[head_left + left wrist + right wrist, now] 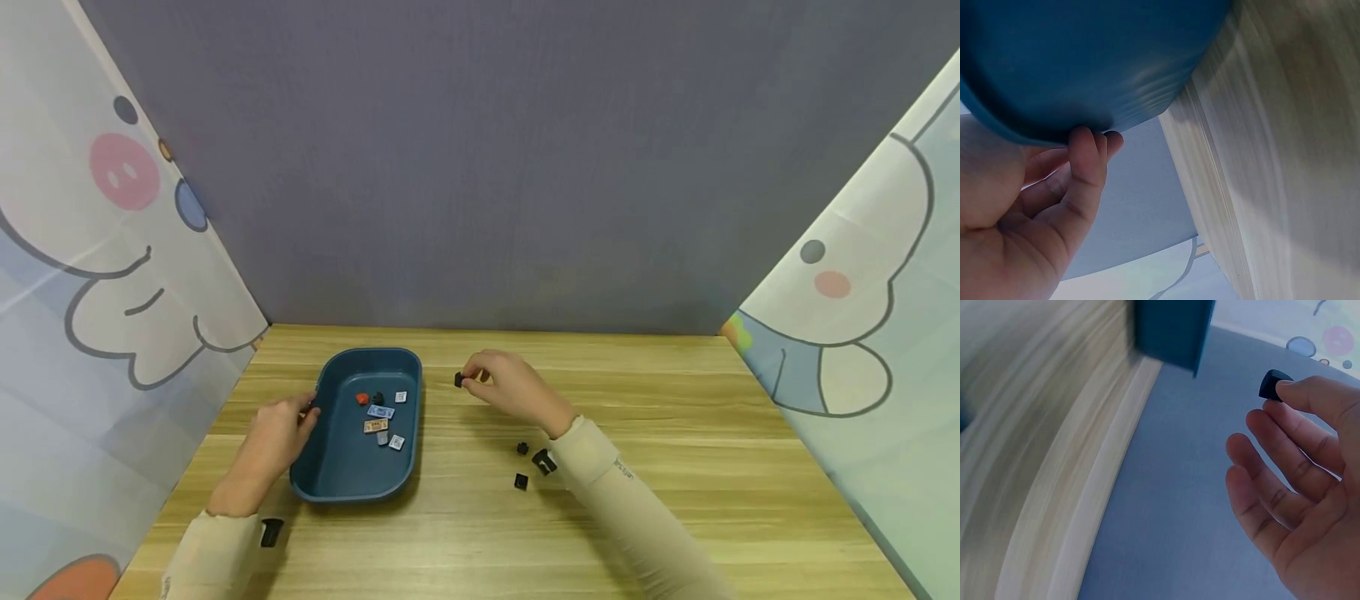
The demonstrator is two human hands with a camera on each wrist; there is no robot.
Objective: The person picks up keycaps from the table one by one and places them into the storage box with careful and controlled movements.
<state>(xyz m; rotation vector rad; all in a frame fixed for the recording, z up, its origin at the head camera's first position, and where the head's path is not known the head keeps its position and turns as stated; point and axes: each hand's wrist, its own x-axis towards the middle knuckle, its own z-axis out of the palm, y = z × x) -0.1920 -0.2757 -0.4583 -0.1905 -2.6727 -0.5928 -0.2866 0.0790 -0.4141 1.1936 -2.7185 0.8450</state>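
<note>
My right hand (513,387) pinches a small black keycap (1270,385) between thumb and forefinger, raised in the air to the right of the blue tray (352,500). In the right wrist view its other fingers spread loosely below the keycap. On the tray's left side my left hand (273,437) grips the rim, fingertips (1085,147) against the outer wall. Inside the tray lie a red piece (362,399), a black piece (378,398), a blue printed tile (381,412), an orange-tan printed tile (376,426), a clear piece (382,437) and white tiles (396,442).
Two more small black pieces (521,481) lie on the wooden table (465,533), left of the right sleeve (630,492). A grey panel (495,183) closes off the back. Cartoon-printed cloths (847,317) stand at both sides.
</note>
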